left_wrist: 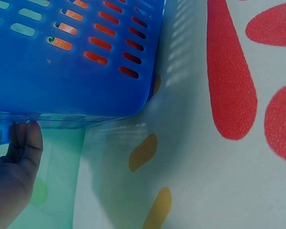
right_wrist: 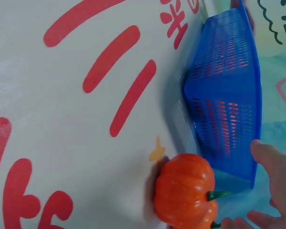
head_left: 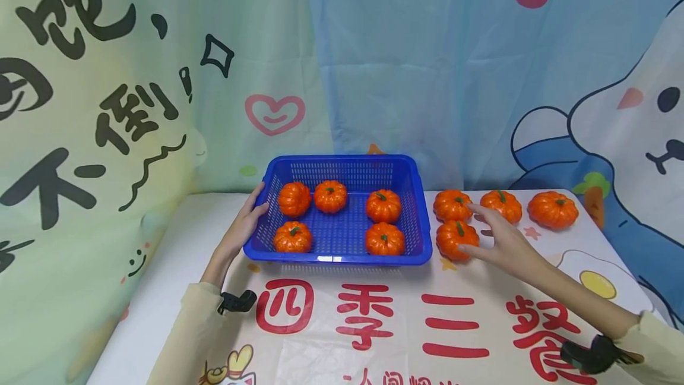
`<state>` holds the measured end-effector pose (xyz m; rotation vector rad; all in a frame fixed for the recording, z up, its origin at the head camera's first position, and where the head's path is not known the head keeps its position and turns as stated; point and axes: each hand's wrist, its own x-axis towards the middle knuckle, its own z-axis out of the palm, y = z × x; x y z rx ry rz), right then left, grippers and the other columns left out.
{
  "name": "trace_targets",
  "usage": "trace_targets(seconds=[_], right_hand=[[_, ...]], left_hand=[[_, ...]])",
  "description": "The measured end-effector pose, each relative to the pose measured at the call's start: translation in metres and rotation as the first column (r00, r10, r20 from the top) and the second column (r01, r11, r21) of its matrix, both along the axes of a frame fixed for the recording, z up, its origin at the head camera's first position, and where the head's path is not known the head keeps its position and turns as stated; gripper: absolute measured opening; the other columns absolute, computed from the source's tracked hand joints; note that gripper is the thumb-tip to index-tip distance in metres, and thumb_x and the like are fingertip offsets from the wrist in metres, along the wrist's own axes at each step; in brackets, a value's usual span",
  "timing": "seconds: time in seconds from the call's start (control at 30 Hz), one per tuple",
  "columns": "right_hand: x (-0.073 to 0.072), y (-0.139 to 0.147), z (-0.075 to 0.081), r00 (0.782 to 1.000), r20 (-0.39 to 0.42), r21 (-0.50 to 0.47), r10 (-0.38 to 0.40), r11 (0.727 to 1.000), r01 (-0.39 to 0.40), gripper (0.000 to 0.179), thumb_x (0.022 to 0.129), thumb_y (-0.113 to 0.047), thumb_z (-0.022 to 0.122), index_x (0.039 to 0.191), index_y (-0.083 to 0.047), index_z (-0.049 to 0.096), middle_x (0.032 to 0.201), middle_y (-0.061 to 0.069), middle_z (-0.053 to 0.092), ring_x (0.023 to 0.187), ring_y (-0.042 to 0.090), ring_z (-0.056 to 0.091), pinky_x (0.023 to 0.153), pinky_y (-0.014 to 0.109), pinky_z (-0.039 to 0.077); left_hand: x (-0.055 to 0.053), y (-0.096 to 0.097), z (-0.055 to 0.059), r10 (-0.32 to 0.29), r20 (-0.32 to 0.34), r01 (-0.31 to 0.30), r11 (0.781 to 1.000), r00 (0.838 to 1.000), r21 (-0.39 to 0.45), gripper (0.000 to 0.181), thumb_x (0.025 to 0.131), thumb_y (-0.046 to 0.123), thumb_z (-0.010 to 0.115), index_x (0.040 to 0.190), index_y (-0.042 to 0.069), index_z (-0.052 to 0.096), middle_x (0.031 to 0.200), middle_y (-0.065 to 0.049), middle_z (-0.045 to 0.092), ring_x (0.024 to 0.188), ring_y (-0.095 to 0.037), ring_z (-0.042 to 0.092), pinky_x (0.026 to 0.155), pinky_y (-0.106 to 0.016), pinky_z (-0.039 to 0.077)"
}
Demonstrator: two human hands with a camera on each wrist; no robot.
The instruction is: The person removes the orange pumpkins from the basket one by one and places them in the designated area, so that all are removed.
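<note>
Counting pumpkins [head_left: 385,239]: five in the basket [head_left: 288,258], four outside; right hand [head_left: 501,240], fingers [head_left: 483,212] apart; left hand [head_left: 242,229] touching basket, grip unclear.

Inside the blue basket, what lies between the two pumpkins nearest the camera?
Nothing; the head view shows only bare floor of the blue plastic basket between the front-left pumpkin and front-right pumpkin.

1. Head: the blue basket [head_left: 338,232] is viewed whole from above its front, forward and down.
2. Left wrist: the basket's front-left corner [left_wrist: 128,102] is viewed very closely.
3. Right wrist: the basket is faced from its front right, farther off.
4. The basket's front wall [right_wrist: 219,55] is shared by both wrist views.
</note>
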<state>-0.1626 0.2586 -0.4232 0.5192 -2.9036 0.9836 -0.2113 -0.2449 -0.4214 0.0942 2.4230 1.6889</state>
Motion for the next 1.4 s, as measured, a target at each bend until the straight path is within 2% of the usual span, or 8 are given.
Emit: trace_targets(seconds=[0.33, 0.67, 0.77, 0.87, 1.0, 1.1, 1.27, 1.4], right_hand=[[0.008, -0.020, 0.025, 0.997, 0.059, -0.105, 0.048, 0.994, -0.041, 0.064, 0.091, -0.020, 0.068, 0.143, 0.002, 0.038, 0.141, 0.028, 0.046, 0.121, 0.049, 0.053, 0.088, 0.058, 0.052], [0.017, -0.050, 0.046, 0.988, 0.096, -0.116, 0.121, 0.987, -0.110, 0.059, 0.092, -0.025, 0.066, 0.143, -0.005, 0.045, 0.141, 0.021, 0.051, 0.124, 0.041, 0.054, 0.090, 0.054, 0.054], [0.016, -0.060, 0.049, 0.983, 0.107, -0.111, 0.148, 0.984, -0.136, 0.058, 0.092, -0.028, 0.066, 0.142, -0.006, 0.047, 0.140, 0.020, 0.053, 0.122, 0.039, 0.056, 0.087, 0.050, 0.056], [0.013, -0.070, 0.052, 0.977, 0.125, -0.102, 0.170, 0.982, -0.158, 0.057, 0.092, -0.030, 0.066, 0.142, -0.008, 0.049, 0.139, 0.020, 0.053, 0.122, 0.039, 0.056, 0.085, 0.044, 0.058], [0.008, -0.083, 0.056, 0.966, 0.146, -0.130, 0.214, 0.972, -0.196, 0.055, 0.093, -0.028, 0.064, 0.142, -0.009, 0.048, 0.141, 0.019, 0.051, 0.124, 0.039, 0.055, 0.087, 0.042, 0.058], [0.002, -0.093, 0.057, 0.953, 0.173, -0.161, 0.247, 0.962, -0.220, 0.056, 0.093, -0.027, 0.064, 0.143, -0.008, 0.047, 0.143, 0.020, 0.049, 0.127, 0.039, 0.052, 0.091, 0.044, 0.056], [-0.015, -0.111, 0.058, 0.944, 0.219, -0.141, 0.249, 0.965, -0.222, 0.061, 0.092, -0.030, 0.065, 0.146, -0.009, 0.044, 0.146, 0.020, 0.046, 0.126, 0.037, 0.054, 0.093, 0.043, 0.055], [-0.037, -0.131, 0.057, 0.947, 0.215, -0.079, 0.240, 0.970, -0.228, 0.060, 0.092, -0.027, 0.065, 0.146, -0.009, 0.044, 0.148, 0.021, 0.044, 0.129, 0.038, 0.051, 0.097, 0.048, 0.052]], left_hand=[[0.001, 0.001, 0.002, 0.007, 0.003, -0.007, 1.000, 1.000, -0.004, 0.060, 0.104, 0.018, 0.034, 0.157, 0.014, 0.008, 0.164, -0.017, 0.004, 0.150, -0.040, 0.011, 0.122, -0.058, 0.007], [0.001, 0.000, 0.003, 0.005, -0.003, -0.005, 1.000, 1.000, -0.014, 0.060, 0.104, 0.020, 0.034, 0.158, 0.015, 0.009, 0.164, -0.016, 0.005, 0.150, -0.041, 0.012, 0.121, -0.059, 0.007], [0.000, -0.001, -0.001, 0.007, 0.000, -0.007, 1.000, 1.000, -0.008, 0.060, 0.104, 0.021, 0.035, 0.158, 0.016, 0.008, 0.164, -0.016, 0.005, 0.150, -0.040, 0.011, 0.121, -0.059, 0.006], [-0.006, -0.005, -0.015, 0.011, -0.018, -0.011, 1.000, 1.000, -0.016, 0.060, 0.104, 0.024, 0.035, 0.158, 0.021, 0.008, 0.165, -0.014, 0.005, 0.150, -0.040, 0.012, 0.121, -0.060, 0.006], [-0.014, -0.010, -0.031, 0.013, -0.055, -0.015, 0.999, 0.998, -0.029, 0.060, 0.104, 0.027, 0.035, 0.158, 0.025, 0.009, 0.165, -0.012, 0.006, 0.150, -0.039, 0.011, 0.121, -0.060, 0.006], [-0.015, -0.010, -0.031, 0.013, -0.055, -0.015, 1.000, 0.998, -0.027, 0.060, 0.104, 0.028, 0.035, 0.157, 0.026, 0.010, 0.165, -0.012, 0.007, 0.150, -0.038, 0.012, 0.121, -0.060, 0.006], [-0.013, -0.009, -0.026, 0.016, -0.028, -0.016, 1.000, 0.999, -0.016, 0.059, 0.104, 0.026, 0.035, 0.158, 0.025, 0.010, 0.165, -0.012, 0.006, 0.151, -0.038, 0.010, 0.121, -0.060, 0.006], [-0.006, -0.004, -0.012, 0.009, -0.009, -0.009, 1.000, 1.000, 0.000, 0.060, 0.104, 0.021, 0.035, 0.158, 0.017, 0.009, 0.164, -0.016, 0.005, 0.150, -0.040, 0.008, 0.120, -0.061, 0.005]])
